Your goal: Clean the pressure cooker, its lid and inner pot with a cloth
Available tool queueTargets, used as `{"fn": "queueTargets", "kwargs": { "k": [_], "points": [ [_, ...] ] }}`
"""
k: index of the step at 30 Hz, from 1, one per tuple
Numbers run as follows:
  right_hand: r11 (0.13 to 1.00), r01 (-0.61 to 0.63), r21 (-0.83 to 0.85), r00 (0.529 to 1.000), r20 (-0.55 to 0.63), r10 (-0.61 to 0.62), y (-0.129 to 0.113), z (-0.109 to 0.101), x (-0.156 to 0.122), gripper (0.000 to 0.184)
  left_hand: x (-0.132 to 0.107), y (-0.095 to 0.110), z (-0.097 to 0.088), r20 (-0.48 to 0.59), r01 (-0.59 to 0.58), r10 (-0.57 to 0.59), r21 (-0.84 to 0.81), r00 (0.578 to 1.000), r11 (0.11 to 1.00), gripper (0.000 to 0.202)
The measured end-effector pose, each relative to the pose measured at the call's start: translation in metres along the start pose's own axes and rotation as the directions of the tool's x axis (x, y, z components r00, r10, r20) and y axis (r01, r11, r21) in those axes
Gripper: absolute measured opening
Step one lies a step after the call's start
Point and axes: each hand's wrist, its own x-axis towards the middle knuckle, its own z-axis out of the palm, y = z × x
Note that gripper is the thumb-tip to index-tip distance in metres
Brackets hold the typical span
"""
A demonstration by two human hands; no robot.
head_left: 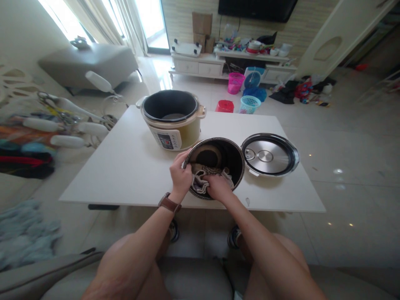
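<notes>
A dark inner pot [233, 154] is tilted toward me over the front part of the white table. My left hand [181, 175] is closed on its left rim. Inside the pot, my right hand [219, 187] is closed on a crumpled, patterned cloth [200, 183] that lies against the lower wall; its fingertips are partly hidden in the folds. Behind, to the left, stands a pressure cooker [190, 129] with a control panel on its front and its top uncovered. To the right, a round metal lid [276, 156] lies with its inner side up.
The white table [115, 171] reaches across in front of my knees. Beyond it, a red basket [225, 106] and a light-blue basket [250, 104] stand on the floor. A cluttered TV cabinet [206, 66] is against the wall. At left is a white lamp-like fixture [71, 141].
</notes>
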Motion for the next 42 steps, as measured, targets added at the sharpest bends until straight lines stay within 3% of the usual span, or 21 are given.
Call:
{"fn": "queueTargets", "kwargs": {
  "k": [5, 12, 18, 22, 30, 37, 42],
  "points": [
    [0.978, 0.046, 0.204, 0.998, -0.055, -0.036, -0.008, 0.005, 0.003, 0.051, -0.006, 0.003, 0.005, -0.022, 0.001, -0.002, -0.031, 1.000, 1.000, 0.047],
    [0.996, -0.054, -0.065, 0.998, 0.042, 0.057, -0.001, -0.006, -0.001, 0.052, 0.000, -0.012, 0.006, -0.077, 0.082, -0.081, 0.010, 0.994, 0.997, 0.036],
    [0.989, -0.015, -0.150, 0.999, 0.042, 0.021, -0.001, -0.006, -0.004, 0.046, 0.014, -0.021, 0.000, -0.082, 0.105, -0.099, 0.081, 0.992, 0.991, 0.019],
    [0.985, 0.003, -0.174, 0.998, 0.060, 0.008, -0.007, -0.008, -0.004, 0.042, 0.023, -0.021, -0.008, -0.051, 0.078, -0.073, 0.115, 0.996, 0.990, 0.023],
    [0.986, 0.027, -0.166, 0.997, 0.071, -0.015, -0.011, -0.013, -0.007, 0.043, 0.028, -0.016, -0.017, 0.113, 0.002, -0.012, 0.087, 0.994, 0.996, 0.047],
    [0.991, 0.020, -0.132, 0.999, 0.051, -0.013, -0.010, -0.005, -0.005, 0.047, 0.017, -0.012, -0.016, 0.055, 0.029, -0.034, 0.098, 0.998, 0.995, 0.041],
    [0.999, 0.020, 0.045, 1.000, -0.014, -0.019, -0.016, 0.002, 0.001, 0.054, -0.001, -0.005, -0.007, 0.002, 0.049, -0.049, 0.028, 0.999, 0.998, 0.043]
  ]
}}
